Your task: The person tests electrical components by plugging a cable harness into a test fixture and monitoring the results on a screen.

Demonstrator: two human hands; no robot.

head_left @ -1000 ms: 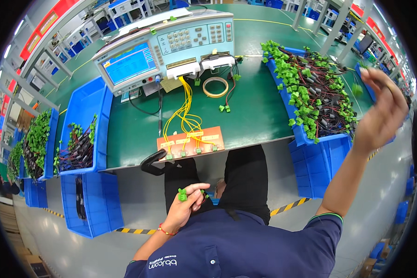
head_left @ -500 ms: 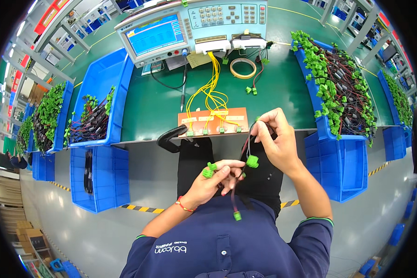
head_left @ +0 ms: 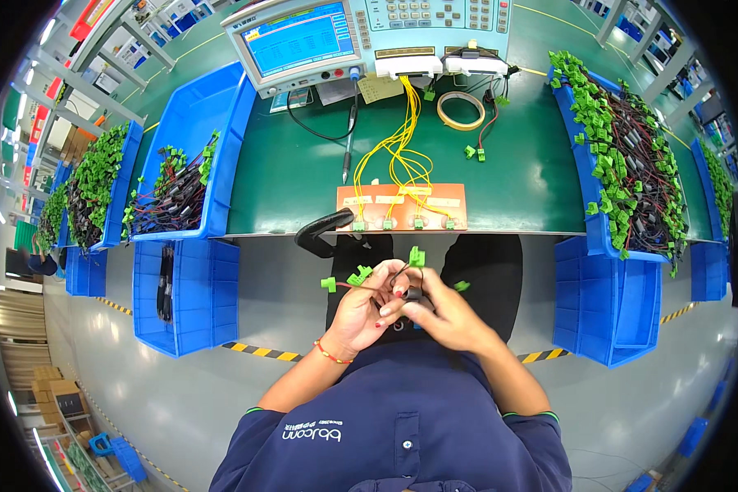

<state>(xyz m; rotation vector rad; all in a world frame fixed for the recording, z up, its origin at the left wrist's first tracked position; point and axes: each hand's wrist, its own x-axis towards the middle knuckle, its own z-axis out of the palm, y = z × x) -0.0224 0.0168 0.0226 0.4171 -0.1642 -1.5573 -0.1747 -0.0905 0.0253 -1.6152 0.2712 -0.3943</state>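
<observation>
My left hand (head_left: 359,318) and my right hand (head_left: 449,318) meet in front of my lap, fingers closed round a wire harness (head_left: 412,293) with thin dark and red wires and a black sleeve-like part. Green connectors stick out around the fingers: one green connector (head_left: 416,257) points up between the hands, others lie beside the left hand, and one shows past the right hand. The fingers hide most of the wires. Beyond the hands, an orange test board (head_left: 402,197) with yellow wires and small green sockets lies at the bench's near edge.
A bench-top tester (head_left: 303,49) with a lit screen stands at the back. Blue bins (head_left: 231,148) of green-plugged harnesses flank the green bench (head_left: 287,197). A tape roll (head_left: 460,111), a pen (head_left: 347,160) and a black padded handle (head_left: 324,230) are nearby.
My right hand has come down and left from near the bench edge to join my left hand. The harness, which hung stretched between them, is now gathered in the fingers. The view has shifted.
</observation>
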